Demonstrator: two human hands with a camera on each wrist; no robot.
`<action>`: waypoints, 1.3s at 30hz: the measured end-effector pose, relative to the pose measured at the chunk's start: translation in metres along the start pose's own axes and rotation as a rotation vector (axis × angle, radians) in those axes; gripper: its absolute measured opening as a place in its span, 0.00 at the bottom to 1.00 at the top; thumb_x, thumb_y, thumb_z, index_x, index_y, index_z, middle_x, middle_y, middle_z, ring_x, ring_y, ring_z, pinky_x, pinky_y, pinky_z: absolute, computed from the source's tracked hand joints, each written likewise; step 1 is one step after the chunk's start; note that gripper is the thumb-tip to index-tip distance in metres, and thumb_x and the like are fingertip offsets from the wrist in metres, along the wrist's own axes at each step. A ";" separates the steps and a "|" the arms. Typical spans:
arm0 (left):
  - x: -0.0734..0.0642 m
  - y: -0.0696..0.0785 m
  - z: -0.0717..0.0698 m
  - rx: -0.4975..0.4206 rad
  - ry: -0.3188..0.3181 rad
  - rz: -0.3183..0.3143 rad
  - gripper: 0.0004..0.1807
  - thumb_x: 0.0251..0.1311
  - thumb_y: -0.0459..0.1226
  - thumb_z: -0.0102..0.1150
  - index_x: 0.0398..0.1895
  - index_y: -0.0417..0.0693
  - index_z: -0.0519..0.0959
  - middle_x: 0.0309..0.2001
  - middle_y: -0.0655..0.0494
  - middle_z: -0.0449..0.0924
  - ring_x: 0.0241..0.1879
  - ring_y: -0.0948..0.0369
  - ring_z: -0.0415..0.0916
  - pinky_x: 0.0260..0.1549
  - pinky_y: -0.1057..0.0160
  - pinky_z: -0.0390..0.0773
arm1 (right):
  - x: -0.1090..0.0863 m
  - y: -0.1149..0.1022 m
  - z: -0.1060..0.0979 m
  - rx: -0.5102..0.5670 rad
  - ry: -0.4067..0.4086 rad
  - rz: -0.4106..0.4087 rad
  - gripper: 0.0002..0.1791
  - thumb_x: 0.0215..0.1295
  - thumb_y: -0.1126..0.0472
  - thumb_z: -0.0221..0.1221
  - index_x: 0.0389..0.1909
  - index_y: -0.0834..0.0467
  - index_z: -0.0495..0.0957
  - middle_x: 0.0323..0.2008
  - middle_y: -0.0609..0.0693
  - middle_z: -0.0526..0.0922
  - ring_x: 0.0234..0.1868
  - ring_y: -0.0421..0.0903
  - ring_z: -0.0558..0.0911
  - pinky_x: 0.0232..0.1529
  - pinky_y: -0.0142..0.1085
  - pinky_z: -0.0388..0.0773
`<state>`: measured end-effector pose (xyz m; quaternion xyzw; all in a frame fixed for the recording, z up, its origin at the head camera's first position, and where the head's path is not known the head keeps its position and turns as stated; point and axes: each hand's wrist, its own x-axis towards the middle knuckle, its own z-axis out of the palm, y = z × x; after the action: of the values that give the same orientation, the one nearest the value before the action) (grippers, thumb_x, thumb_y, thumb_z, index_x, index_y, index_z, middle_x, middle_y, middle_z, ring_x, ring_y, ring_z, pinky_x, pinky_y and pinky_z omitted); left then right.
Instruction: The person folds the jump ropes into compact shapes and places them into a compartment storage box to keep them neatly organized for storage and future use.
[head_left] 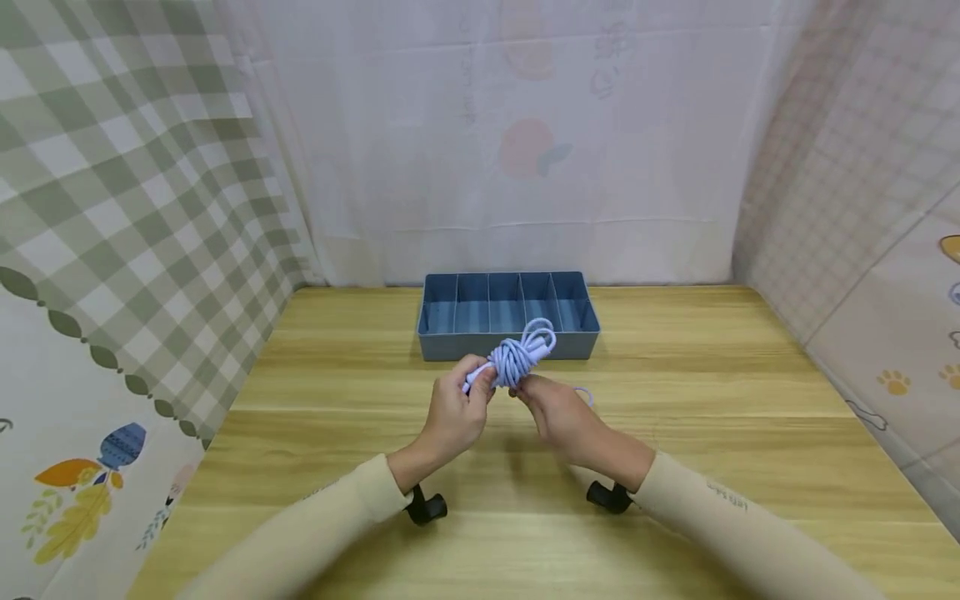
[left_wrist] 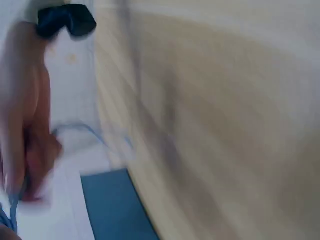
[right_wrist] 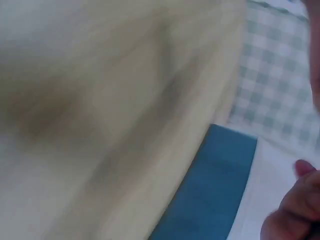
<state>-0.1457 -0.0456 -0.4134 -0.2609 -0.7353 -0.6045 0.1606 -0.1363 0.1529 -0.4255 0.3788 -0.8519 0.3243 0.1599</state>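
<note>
A lavender cable (head_left: 512, 362) is wound into a tight bundle, with loops and a connector-like end sticking out at its upper right. My left hand (head_left: 459, 410) pinches the bundle's left end between thumb and fingers. Close under the bundle's right side, my right hand (head_left: 564, 417) holds a strand with curled fingers. A loose stretch of cable (head_left: 585, 394) emerges beyond the right hand. In the left wrist view the right hand (left_wrist: 25, 110) is blurred, with a strand trailing from it. Only fingers of the left hand (right_wrist: 295, 212) appear low in the right wrist view.
Behind the hands stands a blue-grey organizer box (head_left: 510, 345) with several compartments, on a wooden table (head_left: 345, 392). Cloth curtains (head_left: 517, 208) hang at the back and both sides. Black wrist-mounted pieces (head_left: 426, 507) show under the forearms.
</note>
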 end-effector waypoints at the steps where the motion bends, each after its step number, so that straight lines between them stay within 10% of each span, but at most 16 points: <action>1: 0.002 -0.004 -0.002 0.076 0.029 0.009 0.08 0.75 0.29 0.53 0.35 0.35 0.78 0.23 0.52 0.73 0.19 0.68 0.65 0.15 0.68 0.67 | -0.002 -0.002 0.002 -0.066 0.001 -0.049 0.07 0.70 0.75 0.55 0.41 0.60 0.76 0.31 0.47 0.79 0.29 0.39 0.77 0.28 0.33 0.77; 6: 0.002 -0.018 -0.010 0.353 -0.036 0.113 0.06 0.71 0.27 0.57 0.33 0.39 0.75 0.23 0.56 0.70 0.19 0.68 0.63 0.17 0.69 0.66 | -0.004 -0.015 -0.002 -0.258 0.016 -0.308 0.11 0.66 0.76 0.46 0.32 0.58 0.70 0.24 0.45 0.69 0.20 0.37 0.63 0.18 0.25 0.60; 13: -0.006 -0.017 -0.019 0.490 -0.309 0.258 0.08 0.70 0.30 0.60 0.32 0.43 0.73 0.22 0.58 0.69 0.21 0.67 0.63 0.20 0.70 0.67 | 0.008 -0.022 -0.041 -0.220 -0.154 -0.338 0.09 0.80 0.61 0.52 0.35 0.55 0.73 0.27 0.42 0.71 0.23 0.35 0.66 0.23 0.26 0.66; 19: -0.008 -0.009 -0.024 0.357 -0.596 0.292 0.07 0.73 0.30 0.57 0.34 0.45 0.74 0.25 0.60 0.71 0.23 0.71 0.64 0.23 0.76 0.67 | 0.018 -0.009 -0.066 -0.111 -0.280 -0.388 0.08 0.70 0.67 0.64 0.36 0.53 0.75 0.30 0.40 0.74 0.29 0.33 0.72 0.31 0.26 0.73; 28: -0.010 -0.004 -0.028 -0.015 -0.736 0.280 0.05 0.73 0.27 0.55 0.37 0.44 0.77 0.25 0.57 0.73 0.24 0.75 0.63 0.22 0.75 0.68 | 0.021 0.015 -0.077 0.239 -0.280 -0.386 0.05 0.77 0.60 0.57 0.42 0.55 0.81 0.36 0.42 0.79 0.34 0.36 0.77 0.38 0.25 0.77; 39: -0.019 0.005 -0.022 -0.506 -0.546 -0.096 0.12 0.80 0.30 0.44 0.38 0.30 0.73 0.21 0.43 0.62 0.18 0.67 0.61 0.13 0.68 0.62 | 0.006 0.029 -0.052 0.287 0.029 -0.312 0.08 0.74 0.73 0.56 0.47 0.67 0.83 0.38 0.55 0.87 0.36 0.47 0.86 0.42 0.29 0.82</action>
<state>-0.1290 -0.0696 -0.4149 -0.4090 -0.5897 -0.6823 -0.1394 -0.1607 0.1991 -0.3961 0.5203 -0.7255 0.4193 0.1647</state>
